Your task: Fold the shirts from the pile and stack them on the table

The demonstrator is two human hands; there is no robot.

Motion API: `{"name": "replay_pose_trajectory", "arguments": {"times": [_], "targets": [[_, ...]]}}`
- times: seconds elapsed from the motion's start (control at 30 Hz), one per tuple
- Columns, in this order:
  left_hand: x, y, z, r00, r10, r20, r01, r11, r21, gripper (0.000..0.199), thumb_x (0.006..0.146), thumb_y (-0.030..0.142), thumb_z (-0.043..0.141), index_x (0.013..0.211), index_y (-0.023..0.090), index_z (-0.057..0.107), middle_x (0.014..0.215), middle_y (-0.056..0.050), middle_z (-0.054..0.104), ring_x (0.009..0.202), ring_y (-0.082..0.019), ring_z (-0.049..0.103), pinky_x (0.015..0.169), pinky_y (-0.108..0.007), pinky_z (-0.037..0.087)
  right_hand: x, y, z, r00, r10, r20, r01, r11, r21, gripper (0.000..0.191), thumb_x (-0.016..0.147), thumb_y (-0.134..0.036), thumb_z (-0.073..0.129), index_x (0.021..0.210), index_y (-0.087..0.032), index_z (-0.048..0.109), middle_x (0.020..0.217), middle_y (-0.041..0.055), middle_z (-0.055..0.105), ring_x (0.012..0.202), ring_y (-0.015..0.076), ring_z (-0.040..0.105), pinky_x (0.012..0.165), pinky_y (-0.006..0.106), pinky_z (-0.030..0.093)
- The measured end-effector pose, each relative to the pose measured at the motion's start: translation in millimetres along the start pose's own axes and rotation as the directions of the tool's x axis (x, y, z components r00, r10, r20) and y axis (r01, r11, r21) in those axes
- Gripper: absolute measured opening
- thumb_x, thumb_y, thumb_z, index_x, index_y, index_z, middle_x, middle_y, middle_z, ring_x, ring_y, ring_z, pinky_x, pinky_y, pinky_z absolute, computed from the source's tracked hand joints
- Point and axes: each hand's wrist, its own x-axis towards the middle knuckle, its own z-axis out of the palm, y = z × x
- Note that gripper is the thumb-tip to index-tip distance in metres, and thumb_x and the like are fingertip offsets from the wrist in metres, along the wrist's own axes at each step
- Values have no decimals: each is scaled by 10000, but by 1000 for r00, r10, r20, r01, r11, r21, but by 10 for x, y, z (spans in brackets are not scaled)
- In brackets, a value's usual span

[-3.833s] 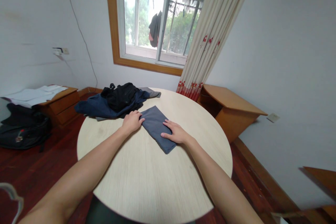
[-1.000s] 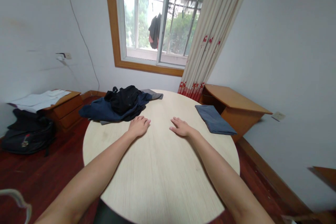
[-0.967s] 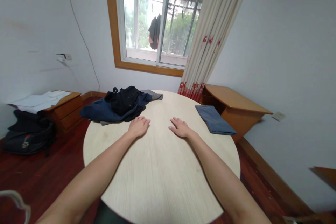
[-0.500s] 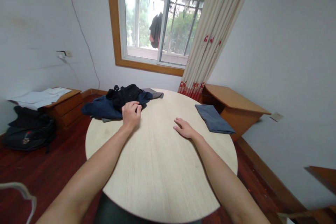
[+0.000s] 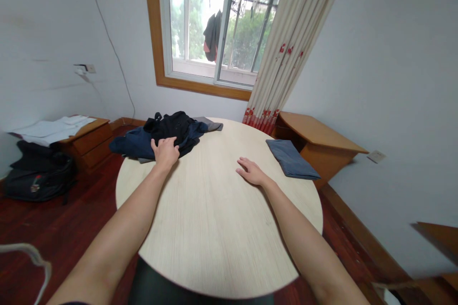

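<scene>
My left hand (image 5: 165,151) is at the near edge of a heap of dark clothes (image 5: 173,125), its fingers spread and reaching onto the cloth. Black, navy and grey pieces lie crumpled together there; whether the fingertips press on the fabric I cannot tell. My right hand (image 5: 251,171) rests on the pale round table (image 5: 218,228) with fingers stretched out and nothing in them. To the right of it lies a folded dark grey-blue garment (image 5: 292,159), flat near the table's right edge and apart from the hand.
A wooden desk (image 5: 318,133) stands just beyond the table on the right, beside a long curtain (image 5: 286,57). On the left are a low wooden cabinet (image 5: 89,145) with papers (image 5: 57,128) on top and a black bag (image 5: 39,176) on the floor.
My left hand has moved left, closer to the clothes heap, and its fingers have spread. The right hand stays nearly where it was. The view has shifted slightly.
</scene>
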Motion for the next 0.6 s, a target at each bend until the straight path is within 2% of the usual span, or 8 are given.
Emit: {"name": "replay_pose_trajectory", "arguments": {"times": [0.1, 0.23, 0.3, 0.4, 0.5, 0.57, 0.6], "targets": [[42, -64, -43, 998, -62, 21, 61, 998, 26, 407, 863, 230, 526, 1247, 181, 653, 1197, -144, 697, 1168, -326, 565, 1123, -549, 254, 0, -3, -1, 1000, 5, 5, -5, 1000, -16, 620, 968, -514, 488, 1471, -151, 483, 1574, 153, 373, 1480, 274, 302, 1214, 454, 203], [80, -73, -132, 996, -87, 13, 87, 996, -6, 317, 908, 227, 451, 1090, 178, 706, 1149, -148, 709, 1121, -331, 592, 1016, -515, 380, 3, -7, -3, 1000, 3, 14, -3, 1000, -30, 605, 972, -500, 480, 1474, -162, 479, 1578, 150, 367, 1480, 276, 300, 1209, 473, 210], [74, -24, -196, 996, -55, -71, 49, 995, -92, 310, 916, 218, 429, 1069, 177, 695, 1136, -139, 704, 1103, -313, 604, 993, -473, 409, 6, -2, -2, 1000, 4, 12, -4, 1000, -26, 595, 969, -491, 487, 1470, -170, 485, 1577, 147, 369, 1481, 278, 300, 1209, 478, 214], [3, 142, -274, 977, 61, -204, -121, 947, -296, 285, 930, 226, 407, 1042, 175, 664, 1095, -116, 689, 1064, -256, 618, 949, -367, 451, 1, 2, -9, 1000, -7, -13, 8, 1000, 11, 575, 953, -468, 516, 1435, -156, 524, 1555, 161, 403, 1468, 287, 326, 1208, 489, 220], [-159, 411, -259, 965, 191, -182, -257, 839, -479, 233, 937, 286, 432, 948, 183, 641, 966, -82, 687, 945, -222, 628, 881, -316, 480, -20, -37, -23, 994, -70, -89, 84, 983, 162, 589, 895, -483, 608, 1379, -149, 574, 1480, 178, 500, 1401, 298, 428, 1191, 500, 266], [-299, 607, -199, 969, 227, -95, -238, 769, -593, 220, 934, 332, 457, 889, 193, 622, 872, -51, 677, 846, -206, 618, 818, -308, 491, -32, -105, -21, 984, -97, -146, 144, 921, 362, 619, 854, -517, 663, 1364, -176, 577, 1410, 167, 569, 1316, 285, 520, 1148, 500, 345], [-368, 698, -164, 970, 235, -54, -213, 730, -650, 224, 933, 347, 460, 871, 194, 612, 835, -39, 667, 807, -198, 609, 786, -304, 491, -34, -154, -12, 982, -98, -161, 164, 863, 478, 629, 844, -537, 675, 1360, -193, 573, 1363, 157, 605, 1260, 271, 564, 1112, 497, 392]]}}
